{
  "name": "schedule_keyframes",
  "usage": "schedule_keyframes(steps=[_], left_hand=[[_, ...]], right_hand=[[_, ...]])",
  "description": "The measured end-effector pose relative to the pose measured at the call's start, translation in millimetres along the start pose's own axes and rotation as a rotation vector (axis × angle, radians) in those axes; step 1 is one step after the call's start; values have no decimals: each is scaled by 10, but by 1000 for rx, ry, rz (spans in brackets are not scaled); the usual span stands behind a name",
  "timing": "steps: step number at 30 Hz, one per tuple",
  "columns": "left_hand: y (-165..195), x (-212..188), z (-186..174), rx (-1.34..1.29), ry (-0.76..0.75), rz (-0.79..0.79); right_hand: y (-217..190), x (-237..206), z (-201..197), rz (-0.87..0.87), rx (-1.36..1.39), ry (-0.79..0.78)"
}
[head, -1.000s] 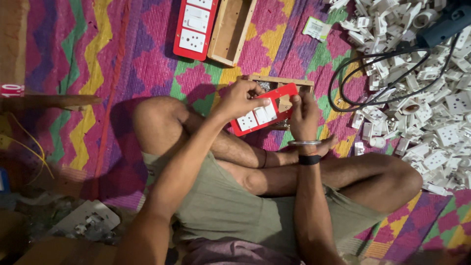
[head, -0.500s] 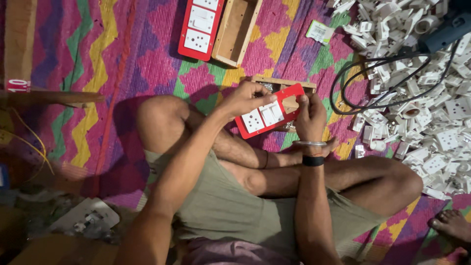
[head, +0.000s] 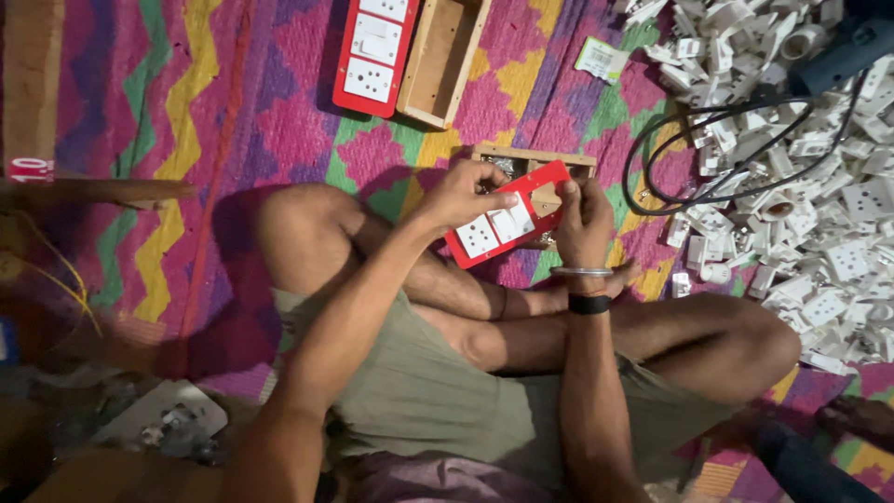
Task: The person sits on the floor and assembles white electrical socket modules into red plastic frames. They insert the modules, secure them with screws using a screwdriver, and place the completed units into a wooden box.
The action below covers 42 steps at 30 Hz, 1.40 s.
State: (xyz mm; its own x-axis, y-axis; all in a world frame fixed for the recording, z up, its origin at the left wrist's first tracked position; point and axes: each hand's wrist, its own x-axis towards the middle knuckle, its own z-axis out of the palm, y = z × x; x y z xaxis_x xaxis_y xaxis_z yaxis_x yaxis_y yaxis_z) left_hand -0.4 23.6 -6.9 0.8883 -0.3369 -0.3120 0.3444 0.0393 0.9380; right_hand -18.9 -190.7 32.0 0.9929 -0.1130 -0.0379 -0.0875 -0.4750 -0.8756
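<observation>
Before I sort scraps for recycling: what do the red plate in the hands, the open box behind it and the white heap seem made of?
The red plate, held by the left hand and right hand, looks like smooth glossy plastic with white inserts. The open box looks like bare wood: pale, matte, plank edges. The white heap seems moulded plastic, uniform and slightly shiny.

Bare woven rug toward its left edge lets hands pass; heap of white plastic switch parts and looped black cable block right edge.
</observation>
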Motion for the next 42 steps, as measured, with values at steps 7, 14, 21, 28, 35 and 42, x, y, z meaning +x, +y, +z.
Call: schedule_keyframes(steps=[7,14,21,28,35,42], left_hand=[[-16,11,20,177,35,10],[62,-50,-6,113,-9,73],[-217,-238,37,51,35,94],[0,-430,123,302,-4,214],[342,-1007,569,1050,225,374],[425,-993,655,1026,122,358]], right_hand=[[39,-28,-16,10,-9,-24],[63,-1,-103,124,146,-59],[148,-189,-60,-180,-126,-93],[252,-288,-73,397,270,-81],[-242,-503,-286,-282,-300,1],[-133,-461,-190,-92,-25,-268]])
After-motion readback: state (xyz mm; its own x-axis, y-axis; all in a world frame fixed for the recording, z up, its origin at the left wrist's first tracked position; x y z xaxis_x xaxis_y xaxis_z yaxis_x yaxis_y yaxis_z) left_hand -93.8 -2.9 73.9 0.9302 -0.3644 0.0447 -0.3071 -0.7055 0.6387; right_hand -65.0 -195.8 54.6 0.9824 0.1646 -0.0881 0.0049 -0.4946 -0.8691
